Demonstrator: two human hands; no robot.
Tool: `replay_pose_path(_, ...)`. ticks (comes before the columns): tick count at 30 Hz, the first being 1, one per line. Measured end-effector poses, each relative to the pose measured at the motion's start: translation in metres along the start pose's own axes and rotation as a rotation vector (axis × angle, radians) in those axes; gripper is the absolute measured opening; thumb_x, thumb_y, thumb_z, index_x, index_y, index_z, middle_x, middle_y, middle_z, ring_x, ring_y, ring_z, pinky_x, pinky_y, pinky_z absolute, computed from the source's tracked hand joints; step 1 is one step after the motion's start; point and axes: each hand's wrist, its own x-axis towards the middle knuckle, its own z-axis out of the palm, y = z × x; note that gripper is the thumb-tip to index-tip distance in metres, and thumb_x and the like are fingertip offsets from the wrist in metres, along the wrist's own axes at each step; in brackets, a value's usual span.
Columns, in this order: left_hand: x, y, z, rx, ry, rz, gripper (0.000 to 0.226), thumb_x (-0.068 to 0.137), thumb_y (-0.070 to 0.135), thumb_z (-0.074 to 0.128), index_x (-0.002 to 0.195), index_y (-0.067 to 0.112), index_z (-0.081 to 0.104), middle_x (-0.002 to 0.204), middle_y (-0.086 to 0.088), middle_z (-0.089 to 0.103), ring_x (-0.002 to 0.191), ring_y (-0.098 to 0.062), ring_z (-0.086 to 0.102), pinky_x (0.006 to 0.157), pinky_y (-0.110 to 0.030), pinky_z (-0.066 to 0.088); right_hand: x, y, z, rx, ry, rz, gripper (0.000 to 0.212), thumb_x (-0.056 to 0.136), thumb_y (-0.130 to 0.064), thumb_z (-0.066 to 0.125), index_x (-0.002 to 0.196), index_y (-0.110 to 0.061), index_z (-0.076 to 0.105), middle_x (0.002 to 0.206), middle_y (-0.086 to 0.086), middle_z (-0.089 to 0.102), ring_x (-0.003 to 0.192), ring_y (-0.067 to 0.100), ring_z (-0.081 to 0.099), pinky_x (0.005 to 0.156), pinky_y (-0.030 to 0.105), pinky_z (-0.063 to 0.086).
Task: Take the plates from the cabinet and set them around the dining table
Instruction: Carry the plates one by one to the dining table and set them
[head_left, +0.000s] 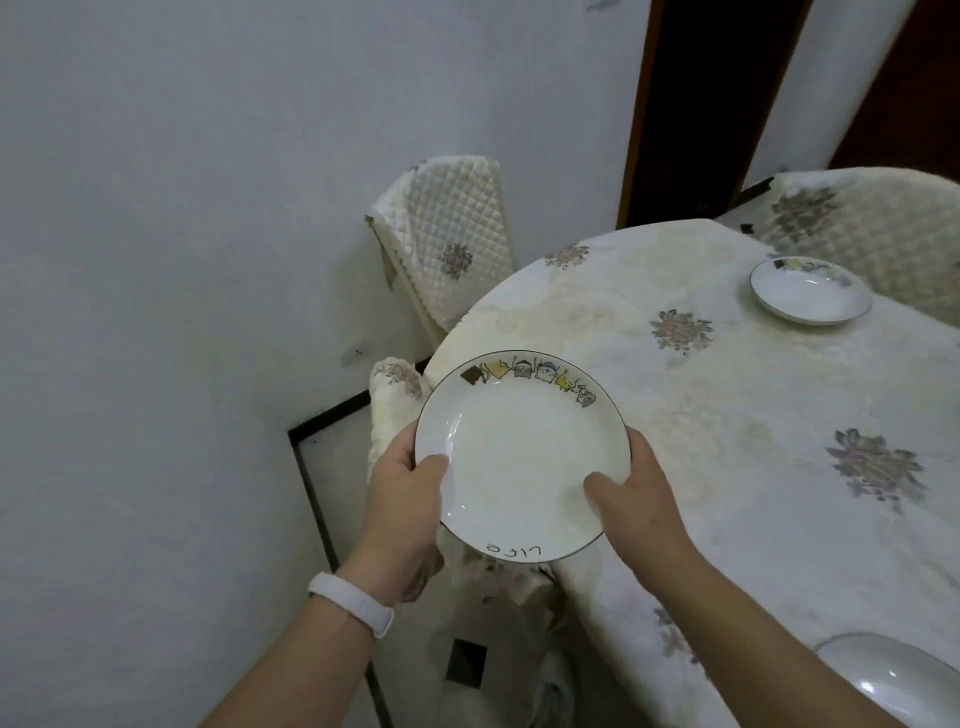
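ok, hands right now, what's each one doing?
Left hand: grips the left rim of the plate, thumb on top.
Right hand: grips the plate's right rim, thumb on top.

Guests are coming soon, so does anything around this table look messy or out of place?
Yes. The quilted chair cover beside the wall hangs crooked, and the tablecloth shows yellowish blotches beyond the held plate.

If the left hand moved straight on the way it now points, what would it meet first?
Apart from the plate it grips, the left hand points up and right toward the covered table, so it would probably meet the table's near edge first. How high the hand is above the table is unclear.
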Motion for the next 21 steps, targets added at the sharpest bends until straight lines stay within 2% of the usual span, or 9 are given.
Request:
replay_pose_path(3,0.039,0.005,0.013,0.006,-0.016,-0.006,0.046,0.091,-0.003,0.047,0.115,0.031,0.066,0.100,0.009,0.075,0.091,-0.015,0.070,0.072,-0.033,0.057,0.034,-0.008,0.000,0.000,0.015,0.002,0.049,0.084,-0.003,0.053,0.122,-0.033,0.046,0.108,-0.012,0.060,0.095,0.008,0.059,0.064,0.025,0.048)
replay_pose_path(5,0.060,0.005,0.024,-0.032,-0.017,-0.031,0.042,0.091,-0.004,0.048,0.112,0.029,0.065,0.097,0.008,0.075,0.086,-0.014,0.071,0.067,-0.032,0.056,0.052,-0.011,-0.003,0.001,0.031,0.010,0.048,0.085,-0.002,0.053,0.121,-0.033,0.046,0.107,-0.012,0.060,0.094,0.005,0.058,0.062,0.022,0.046)
replay_pose_path(10,0.096,-0.006,0.052,-0.006,-0.047,-0.099,0.026,0.091,0.000,0.053,0.102,0.022,0.064,0.098,-0.006,0.073,0.089,-0.030,0.069,0.077,-0.047,0.057,0.077,-0.007,-0.019,-0.005,0.111,0.054,0.048,0.085,-0.003,0.053,0.122,-0.034,0.045,0.106,-0.014,0.061,0.091,0.001,0.057,0.063,0.020,0.045)
replay_pose_path(14,0.123,-0.013,0.081,0.042,-0.134,-0.114,0.025,0.090,-0.002,0.052,0.103,0.016,0.064,0.091,-0.007,0.073,0.077,-0.024,0.068,0.065,-0.038,0.054,0.091,0.009,-0.030,-0.006,0.185,0.110,0.052,0.085,-0.007,0.054,0.126,-0.036,0.040,0.104,-0.017,0.058,0.092,0.001,0.056,0.062,0.019,0.044)
replay_pose_path(17,0.140,-0.023,0.099,0.086,-0.199,-0.127,0.024,0.090,-0.002,0.053,0.101,0.015,0.065,0.087,-0.004,0.072,0.073,-0.020,0.067,0.064,-0.033,0.052,0.098,0.027,-0.034,0.009,0.248,0.168,0.053,0.084,-0.007,0.054,0.127,-0.035,0.039,0.103,-0.018,0.057,0.092,0.001,0.056,0.062,0.019,0.045)
replay_pose_path(21,0.164,-0.042,0.116,0.173,-0.295,-0.140,0.023,0.088,0.003,0.057,0.096,0.023,0.067,0.086,-0.001,0.071,0.073,-0.018,0.066,0.064,-0.031,0.051,0.109,0.048,-0.033,0.031,0.338,0.238,0.053,0.084,-0.008,0.054,0.124,-0.037,0.038,0.099,-0.020,0.057,0.091,0.001,0.056,0.063,0.019,0.046)
